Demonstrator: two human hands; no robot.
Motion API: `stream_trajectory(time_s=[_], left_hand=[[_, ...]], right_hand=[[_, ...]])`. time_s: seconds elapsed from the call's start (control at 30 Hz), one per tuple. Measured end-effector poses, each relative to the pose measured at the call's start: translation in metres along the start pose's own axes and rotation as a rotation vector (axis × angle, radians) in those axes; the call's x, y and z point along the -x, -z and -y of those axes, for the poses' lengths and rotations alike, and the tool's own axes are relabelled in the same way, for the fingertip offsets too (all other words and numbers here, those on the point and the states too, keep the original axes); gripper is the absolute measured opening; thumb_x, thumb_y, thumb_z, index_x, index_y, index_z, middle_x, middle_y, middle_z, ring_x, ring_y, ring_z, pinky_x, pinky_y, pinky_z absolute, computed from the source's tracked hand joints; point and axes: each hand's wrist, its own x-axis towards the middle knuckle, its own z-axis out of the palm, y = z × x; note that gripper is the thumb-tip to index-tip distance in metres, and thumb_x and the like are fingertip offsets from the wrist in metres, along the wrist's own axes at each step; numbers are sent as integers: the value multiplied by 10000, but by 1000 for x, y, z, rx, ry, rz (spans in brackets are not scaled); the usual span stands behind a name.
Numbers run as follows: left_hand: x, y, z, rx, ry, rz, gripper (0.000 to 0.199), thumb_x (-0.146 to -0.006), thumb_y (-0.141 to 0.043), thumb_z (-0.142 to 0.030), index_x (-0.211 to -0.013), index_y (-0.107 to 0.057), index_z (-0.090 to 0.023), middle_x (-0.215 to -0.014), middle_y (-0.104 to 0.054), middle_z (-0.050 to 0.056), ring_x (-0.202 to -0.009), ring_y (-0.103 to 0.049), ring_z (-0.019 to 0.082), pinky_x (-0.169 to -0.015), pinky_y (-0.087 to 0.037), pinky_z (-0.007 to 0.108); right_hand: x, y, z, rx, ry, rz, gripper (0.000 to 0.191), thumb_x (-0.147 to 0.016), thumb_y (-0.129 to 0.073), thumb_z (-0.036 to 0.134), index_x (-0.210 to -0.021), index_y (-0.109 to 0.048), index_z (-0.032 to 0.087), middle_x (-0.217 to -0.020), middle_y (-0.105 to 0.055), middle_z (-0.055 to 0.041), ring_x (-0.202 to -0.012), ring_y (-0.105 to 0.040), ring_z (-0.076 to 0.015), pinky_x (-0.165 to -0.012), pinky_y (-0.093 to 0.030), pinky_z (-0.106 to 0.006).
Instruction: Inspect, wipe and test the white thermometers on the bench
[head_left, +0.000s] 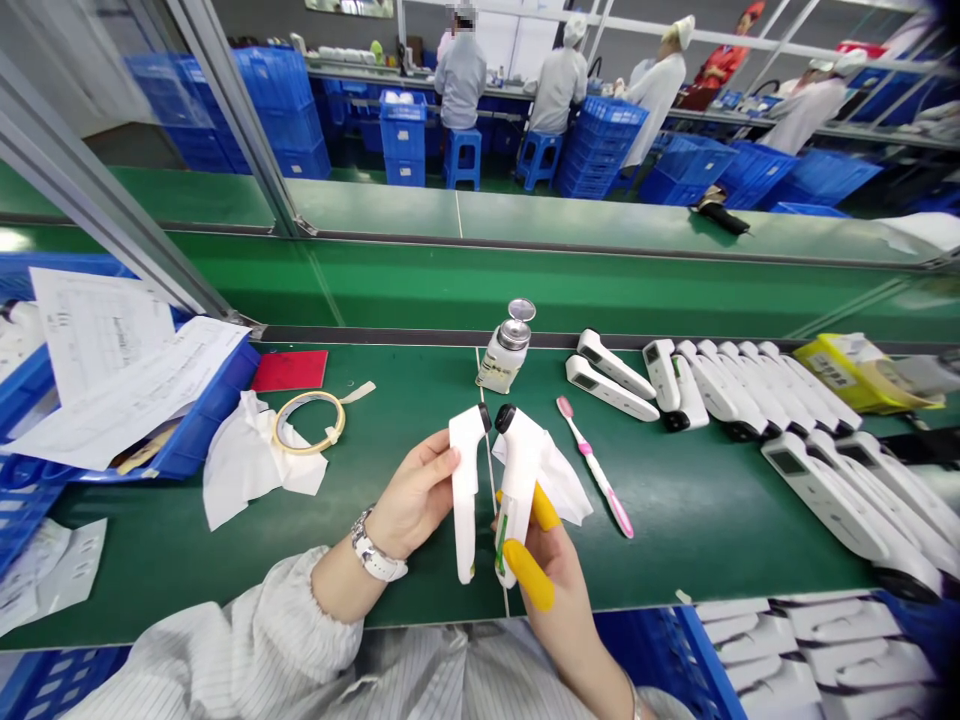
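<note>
Here's the left hand [420,495], closed around a slim white plastic handheld device with an angled head [466,500], thumb pressed to its side just below the bend; and across from it the right hand [555,560], 2 bright yellow finger covers [529,573] on show, has its own grip closed on a matching white plastic device with a green patch on its handle [519,470]. Both are side by side over the dark green tabletop [225,570], black tips close together yet apart! Behind them stands a white bottle with a silver dished top [504,355]. A crumpled white sheet [564,482] lies beside the right hand, then a slanting pink-and-white toothbrush [596,470], and farther right a row of white devices [739,385] near a yellow plastic bin [832,375]. Over on the left, a cream roll of tape [304,449] rests on a rumpled white cloth [244,460], near a flat red rectangle [289,370].
</note>
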Motion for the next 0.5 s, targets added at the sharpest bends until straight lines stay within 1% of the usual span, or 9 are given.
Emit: stream_trajectory(time_s=[0.1,0.17,0.23,0.27,0.3,0.37,0.4,0.47,0.5], left_hand=[[-1,0,0,-3,0,-9,273,-684,-719,-263,-924,-649,-152,-752,-647,20,-616,-595,108,-618,-501,209],[4,-1,-2,-72,-64,-24,264,-723,-681,-267,-968,-646,-176,-786,-645,26,-649,-602,114,-644,-510,217],[16,-4,-3,-327,-283,-34,306,-738,-660,-227,-1042,-627,-243,-907,-647,32,-783,-621,136,-728,-517,237],[25,-6,-4,-522,-468,-10,375,-726,-663,-183,-1081,-609,-292,-984,-641,25,-879,-616,148,-795,-509,251],[33,-6,-5,-788,-623,58,471,-692,-677,-117,-1107,-595,-321,-1057,-626,22,-995,-587,167,-898,-473,285],[44,-5,-7,-1226,-907,425,502,-701,-620,-59,-1116,-598,-341,-995,-656,8,-1036,-580,173,-1048,-349,371],[45,-3,-6,-1410,-905,567,507,-721,-576,-31,-1131,-590,-329,-991,-673,6,-1060,-576,165,-1083,-293,376],[41,0,1,-1622,-945,821,466,-781,-510,-66,-1184,-555,-296,-1062,-675,10,-1093,-568,154,-1099,-245,352],[37,1,7,-1666,-964,884,436,-808,-483,-89,-1191,-548,-286,-1091,-669,7,-1108,-560,145,-1097,-241,326]], right_hand=[[1,0,0,-19,-15,4,508,-749,-716,265,-1218,-527,322,-1248,-581,6,-1158,-501,-187,-977,-392,-298],[0,2,0,-48,-54,-14,482,-738,-724,254,-1184,-552,313,-1178,-615,2,-1075,-544,-183,-915,-426,-289],[0,5,2,-144,-156,-45,407,-709,-742,275,-1093,-608,288,-999,-662,5,-888,-597,-168,-796,-463,-267],[-1,6,3,-216,-246,-55,372,-689,-750,300,-1040,-632,273,-896,-664,13,-784,-600,-156,-731,-468,-256],[-1,7,5,-289,-344,-57,342,-672,-752,333,-988,-652,251,-802,-651,16,-692,-588,-148,-671,-467,-253],[-3,7,8,-391,-499,-49,284,-659,-737,384,-875,-680,208,-682,-615,13,-585,-553,-140,-591,-456,-256],[-5,7,7,-405,-535,-49,259,-655,-732,396,-812,-685,196,-644,-602,12,-556,-540,-137,-563,-449,-256],[-11,9,2,-383,-524,-72,251,-590,-773,389,-697,-673,186,-607,-593,18,-535,-525,-122,-532,-435,-240],[-15,11,-2,-368,-517,-88,280,-525,-808,374,-665,-664,179,-596,-593,24,-523,-517,-109,-518,-426,-224]])
